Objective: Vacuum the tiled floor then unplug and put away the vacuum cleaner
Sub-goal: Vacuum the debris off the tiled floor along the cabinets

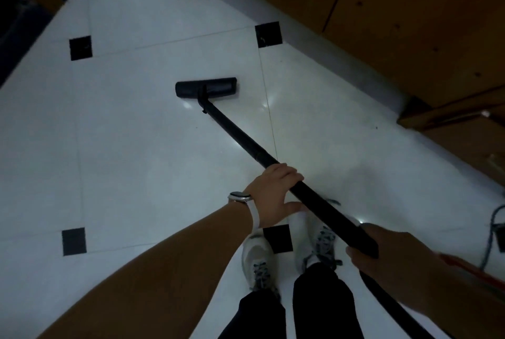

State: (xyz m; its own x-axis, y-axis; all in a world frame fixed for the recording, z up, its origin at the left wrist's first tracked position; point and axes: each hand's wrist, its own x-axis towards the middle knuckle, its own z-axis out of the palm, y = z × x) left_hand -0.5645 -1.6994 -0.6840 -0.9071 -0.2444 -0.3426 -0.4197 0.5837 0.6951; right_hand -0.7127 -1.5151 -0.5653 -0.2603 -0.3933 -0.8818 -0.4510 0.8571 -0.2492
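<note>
While the black vacuum wand [240, 133] slants over the white tiled floor [123, 147], the floor head [216, 87] at the wand's far end lies flat on the tiles. The left hand [273, 191] curls round the wand's middle. The right hand [382, 254] grips the wand's near end, and white shoes [257, 254] stand beneath the wand.

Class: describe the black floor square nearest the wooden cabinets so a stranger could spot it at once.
Find the wooden cabinets along the upper right and the grey plinth at their foot. On the white floor, past the vacuum head, one black square lies against that plinth. The other squares lie out in open floor, away from it.
</note>
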